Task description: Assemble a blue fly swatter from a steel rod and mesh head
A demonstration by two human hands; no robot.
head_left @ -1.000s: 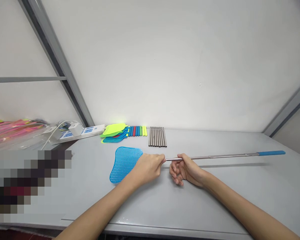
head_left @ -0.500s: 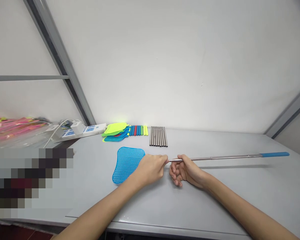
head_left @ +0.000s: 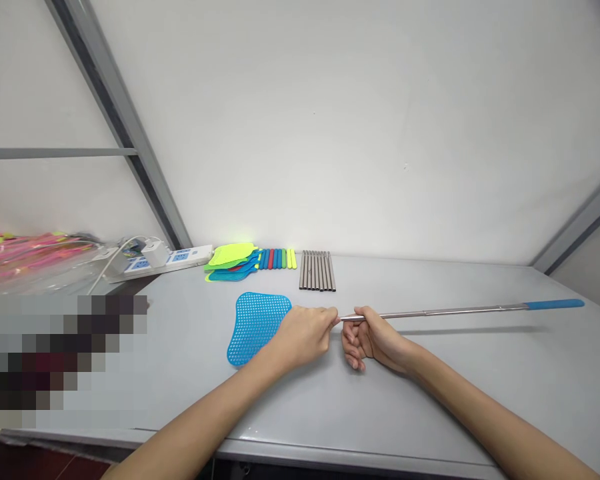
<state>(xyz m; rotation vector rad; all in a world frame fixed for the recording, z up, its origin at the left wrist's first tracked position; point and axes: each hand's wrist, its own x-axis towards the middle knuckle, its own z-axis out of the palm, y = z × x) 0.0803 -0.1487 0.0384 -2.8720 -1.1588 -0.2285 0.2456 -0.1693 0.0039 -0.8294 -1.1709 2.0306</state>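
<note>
A long fly swatter lies across both hands. Its blue perforated paddle [head_left: 257, 325] is at the left, partly covered by my left hand [head_left: 307, 337], which is closed around the neck beside the paddle. To the right, the thin metal rod [head_left: 450, 312] stretches out to a blue grip [head_left: 555, 305] held above the table. My right hand [head_left: 373, 341] holds the rod between thumb and forefinger, close to the left hand. Its other fingers curl loosely below. The neck joint inside my left fist is hidden.
Behind the hands lie stacked swatter paddles [head_left: 233, 255] in yellow, green and blue, a row of coloured grips [head_left: 275, 259] and several metal tubes [head_left: 317, 271]. A power strip [head_left: 185, 257] with plugs and a plastic bag of pink items [head_left: 35, 257] are at the left. A wall rises behind.
Both hands and the fly swatter have shifted very slightly right in view, with the grip end a touch higher. Each hand keeps its hold.
</note>
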